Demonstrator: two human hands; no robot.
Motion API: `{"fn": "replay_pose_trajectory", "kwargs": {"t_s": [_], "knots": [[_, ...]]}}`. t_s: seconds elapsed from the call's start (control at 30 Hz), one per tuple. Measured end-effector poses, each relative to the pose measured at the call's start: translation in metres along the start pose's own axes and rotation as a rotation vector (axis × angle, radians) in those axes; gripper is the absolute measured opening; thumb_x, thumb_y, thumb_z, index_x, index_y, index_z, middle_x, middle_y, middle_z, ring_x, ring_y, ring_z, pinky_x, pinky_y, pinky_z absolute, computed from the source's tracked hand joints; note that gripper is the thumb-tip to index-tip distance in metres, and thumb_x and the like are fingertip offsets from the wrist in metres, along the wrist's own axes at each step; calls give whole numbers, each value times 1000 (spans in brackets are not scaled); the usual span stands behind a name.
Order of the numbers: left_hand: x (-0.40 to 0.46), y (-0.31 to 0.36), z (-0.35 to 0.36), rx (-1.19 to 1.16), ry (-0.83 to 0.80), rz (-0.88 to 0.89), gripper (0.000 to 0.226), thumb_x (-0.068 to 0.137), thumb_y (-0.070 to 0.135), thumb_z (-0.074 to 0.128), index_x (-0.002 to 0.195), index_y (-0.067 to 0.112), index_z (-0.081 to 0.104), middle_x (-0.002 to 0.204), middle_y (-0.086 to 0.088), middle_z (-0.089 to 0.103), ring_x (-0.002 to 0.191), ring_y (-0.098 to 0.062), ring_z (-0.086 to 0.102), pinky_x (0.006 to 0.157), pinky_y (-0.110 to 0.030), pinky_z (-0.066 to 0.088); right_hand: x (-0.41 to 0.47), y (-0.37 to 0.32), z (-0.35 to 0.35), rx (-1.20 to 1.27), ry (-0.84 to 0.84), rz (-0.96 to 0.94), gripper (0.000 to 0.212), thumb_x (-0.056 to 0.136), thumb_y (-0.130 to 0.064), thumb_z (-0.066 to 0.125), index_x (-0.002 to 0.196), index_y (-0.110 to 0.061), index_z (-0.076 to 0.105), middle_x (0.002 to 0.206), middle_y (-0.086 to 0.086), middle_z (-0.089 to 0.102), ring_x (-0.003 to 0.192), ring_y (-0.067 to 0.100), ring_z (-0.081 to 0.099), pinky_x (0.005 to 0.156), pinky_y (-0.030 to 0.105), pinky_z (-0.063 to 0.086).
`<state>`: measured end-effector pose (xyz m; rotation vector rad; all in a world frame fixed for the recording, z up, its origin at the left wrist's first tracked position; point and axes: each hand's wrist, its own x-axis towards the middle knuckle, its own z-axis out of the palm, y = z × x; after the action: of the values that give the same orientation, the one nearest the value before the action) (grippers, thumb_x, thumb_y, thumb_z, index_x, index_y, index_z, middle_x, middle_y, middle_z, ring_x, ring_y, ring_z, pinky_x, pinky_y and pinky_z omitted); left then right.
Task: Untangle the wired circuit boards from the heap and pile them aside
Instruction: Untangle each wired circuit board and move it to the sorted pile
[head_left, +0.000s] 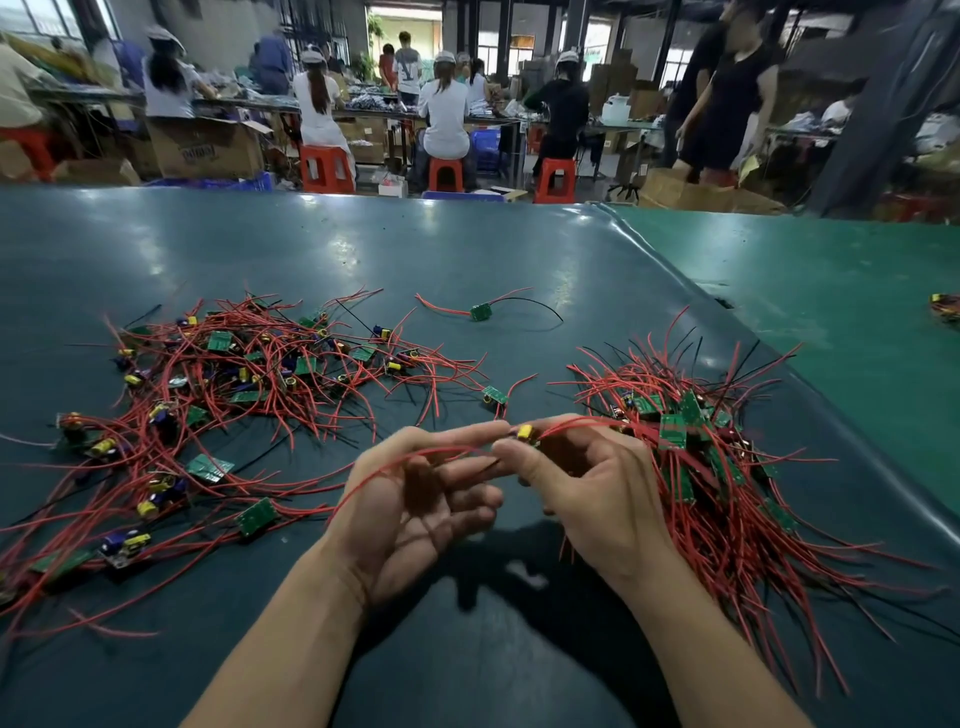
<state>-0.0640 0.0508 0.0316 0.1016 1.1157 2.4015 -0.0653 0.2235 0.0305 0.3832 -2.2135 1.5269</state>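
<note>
Board in hand: a small circuit board (525, 433) with a yellow part sits between both hands, just above the table (467, 270)
Right hand (587, 483): thumb and forefinger pinch the board, other fingers loosely curled
Left hand (415, 499): palm up, fingertips closed on the board's red wire (374, 473), which arcs over the palm toward the heap
How to do it well: I judge it best to hold the board steady and draw the wire along its length slowly, so no neighbour gets dragged
Heap (223, 395): tangled boards and red wires, left of the hands
Sorted pile (696, 447): just right of the right hand, wires fanned one way
In the way: 1 loose board (494, 396) near the fingertips could snag
Stray: 1 single board (481, 312) farther back
</note>
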Motion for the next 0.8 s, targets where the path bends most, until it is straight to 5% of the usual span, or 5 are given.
{"fn": "replay_pose_trajectory", "kwargs": {"t_s": [0.1,0.27,0.43,0.63,0.8], "knots": [[1,1,-2,-79,3,60,48,76,32,45,99,3,77,106,-22,71,65,-22,67,62,-28,56,-1,-2,1,22,277,21,43,70,-64,73,66,-22,70,58,-7,66,45,10,58,45,35,51],[4,-2,-6,-110,55,126,49,77,31,43,102,6,77,105,-19,73,67,-21,68,62,-27,56,7,-2,-3,632,717,455,46,76,-55,68,74,-11,53,59,5,68,30,11,45,31,18,34],[8,-5,-6,-125,53,118,50,74,31,46,106,7,75,107,-17,72,68,-20,67,62,-28,55,7,0,4,762,675,613,28,95,-40,58,92,-12,59,90,5,77,38,12,59,31,16,39],[10,-6,-10,-152,76,152,50,74,29,46,109,7,74,104,-14,73,67,-19,66,61,-27,54,7,0,-1,844,597,724,40,98,-45,50,90,-9,64,73,2,75,40,8,59,34,13,39],[11,-5,-10,-172,79,183,49,69,27,52,107,7,75,104,-13,73,67,-19,63,60,-28,53,8,-6,0,1011,534,657,31,91,-31,61,119,-17,62,108,-2,74,58,12,70,40,15,45]]}}
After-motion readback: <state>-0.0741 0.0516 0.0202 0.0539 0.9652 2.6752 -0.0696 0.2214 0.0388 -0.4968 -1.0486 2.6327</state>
